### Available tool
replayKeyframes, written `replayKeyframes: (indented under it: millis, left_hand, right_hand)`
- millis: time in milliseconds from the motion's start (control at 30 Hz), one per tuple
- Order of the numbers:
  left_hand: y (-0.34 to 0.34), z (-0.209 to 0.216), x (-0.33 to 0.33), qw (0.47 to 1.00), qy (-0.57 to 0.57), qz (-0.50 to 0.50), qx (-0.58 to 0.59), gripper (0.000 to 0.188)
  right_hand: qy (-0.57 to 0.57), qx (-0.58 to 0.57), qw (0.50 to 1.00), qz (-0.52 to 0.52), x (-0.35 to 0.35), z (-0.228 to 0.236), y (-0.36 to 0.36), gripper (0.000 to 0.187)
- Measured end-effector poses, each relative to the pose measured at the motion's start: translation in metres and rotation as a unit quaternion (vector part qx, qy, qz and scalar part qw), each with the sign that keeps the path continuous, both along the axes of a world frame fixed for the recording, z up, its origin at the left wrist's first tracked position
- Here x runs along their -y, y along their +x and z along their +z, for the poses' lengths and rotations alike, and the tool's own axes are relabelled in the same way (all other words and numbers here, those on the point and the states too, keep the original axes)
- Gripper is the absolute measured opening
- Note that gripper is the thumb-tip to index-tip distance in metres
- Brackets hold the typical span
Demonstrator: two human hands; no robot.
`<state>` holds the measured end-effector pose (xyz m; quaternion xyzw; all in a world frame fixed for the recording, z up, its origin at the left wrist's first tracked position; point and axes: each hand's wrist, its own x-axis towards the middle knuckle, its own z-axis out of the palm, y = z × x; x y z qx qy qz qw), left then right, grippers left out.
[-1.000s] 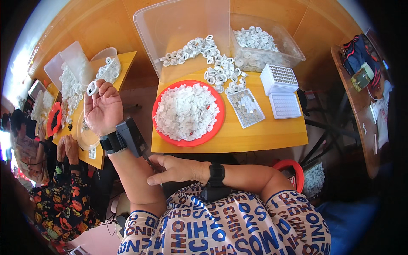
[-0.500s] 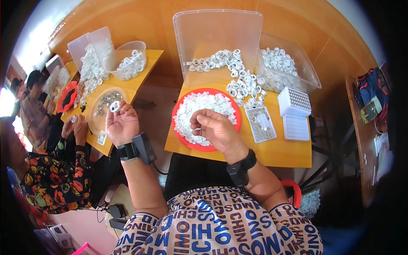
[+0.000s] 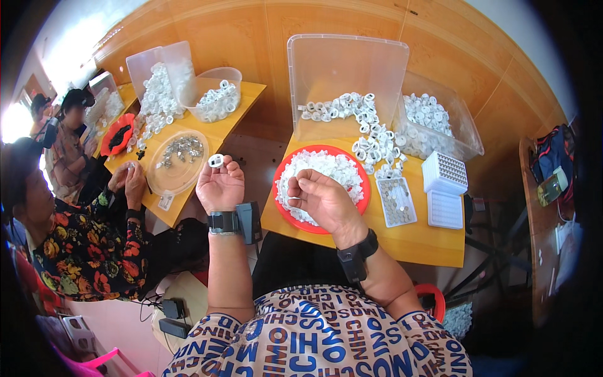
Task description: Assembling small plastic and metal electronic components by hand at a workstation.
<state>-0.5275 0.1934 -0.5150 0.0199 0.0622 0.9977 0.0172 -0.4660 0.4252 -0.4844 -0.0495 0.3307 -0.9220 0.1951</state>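
Palm up, my left hand grips a small white plastic ring-like piece with a dark opening at its fingertips, raised left of the red tray. My right hand is over the near side of that round red tray, thumb and fingers closed in a pinch. Whatever it may hold is hidden by the fingers. Small white plastic pieces heap up inside the tray.
White rings spill from an upright clear lid beside a filled clear bin. Right of the tray are a small tray of metal discs and stacked white racks. A co-worker sits left at another table.
The whole view has shifted, with the tables now further right and lower. My left hand, still gripping the white piece, is nearer the red tray; my right hand keeps its pinch over it.
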Motion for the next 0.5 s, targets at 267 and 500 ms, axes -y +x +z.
replayKeyframes:
  millis: [267,500]
  left_hand:
    - [0.0,-0.003,-0.015,1.0,-0.014,-0.019,0.011,0.023]
    - [0.005,-0.008,-0.025,0.998,-0.018,-0.043,0.031,0.024]
  right_hand:
    - [-0.052,-0.007,0.998,0.017,-0.003,-0.003,0.007,0.012]
    - [-0.135,-0.055,0.988,0.042,-0.004,0.002,0.017,0.016]
